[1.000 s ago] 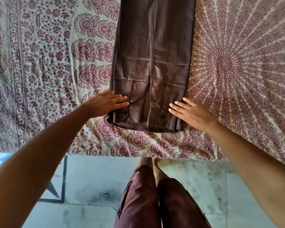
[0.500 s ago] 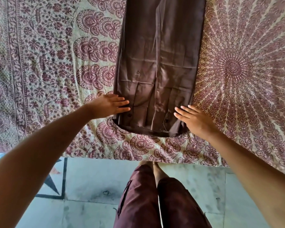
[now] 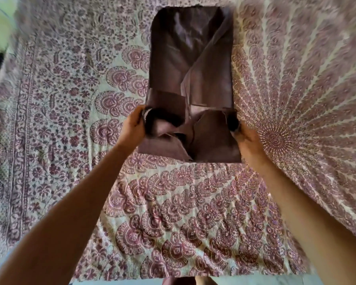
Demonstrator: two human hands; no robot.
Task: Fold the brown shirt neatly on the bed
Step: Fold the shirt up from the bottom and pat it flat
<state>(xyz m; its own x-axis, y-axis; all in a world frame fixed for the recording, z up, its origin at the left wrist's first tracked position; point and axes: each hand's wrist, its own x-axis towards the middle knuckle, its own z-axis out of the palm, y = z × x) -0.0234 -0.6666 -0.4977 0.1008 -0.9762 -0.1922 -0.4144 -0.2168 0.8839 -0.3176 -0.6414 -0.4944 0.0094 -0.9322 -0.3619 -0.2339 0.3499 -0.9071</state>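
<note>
Left grip [image 3: 133, 128] is clamped on the left edge of the brown shirt [image 3: 191, 58], with the fingers curled around the cloth. Right grip [image 3: 244, 138] is clamped in the same way on the right edge, and its fingertips are hidden behind the fabric. In the head view, the shirt is a long narrow strip in the middle of the bed [image 3: 173, 212]. Its far part lies flat on the patterned cover [image 3: 49, 120]. Its near part is lifted between the two grips, and the lower edge hangs loose above the cover. Both forearms reach in from the bottom corners. The picture is a little blurred, so small details of the shirt are not clear.
</note>
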